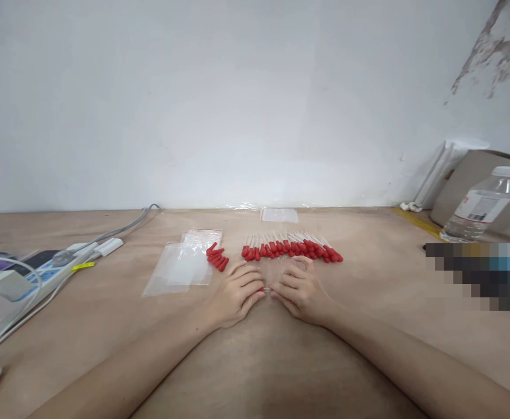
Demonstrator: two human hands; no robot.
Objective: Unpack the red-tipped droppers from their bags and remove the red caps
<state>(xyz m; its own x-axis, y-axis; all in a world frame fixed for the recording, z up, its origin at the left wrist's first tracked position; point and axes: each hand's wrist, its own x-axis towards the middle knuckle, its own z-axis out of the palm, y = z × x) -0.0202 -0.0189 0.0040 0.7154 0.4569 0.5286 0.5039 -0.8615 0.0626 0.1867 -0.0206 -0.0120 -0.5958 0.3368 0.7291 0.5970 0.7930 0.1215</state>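
Observation:
My left hand (244,288) is closed in a pinch, with a bit of a small red rubber bulb (261,289) showing at its thumb. Facing it, my right hand (298,288) pinches a thin clear tube (268,290), whose end reaches toward the bulb; most of both pieces is hidden by fingers. Several loose clear tubes (275,267) lie on the table between and behind the hands. Beyond them is a row of droppers (294,249), red bulbs toward me and thin pale stems toward the wall. A small pile of loose red bulbs (218,259) lies left of the row.
Clear plastic bags (172,270) lie flat at the left, and another bag (280,215) is near the wall. A power strip (41,276) with plugs and cables occupies the far left. At the right stand a water bottle (482,203) and a grey-brown container (464,174), behind a pixelated patch.

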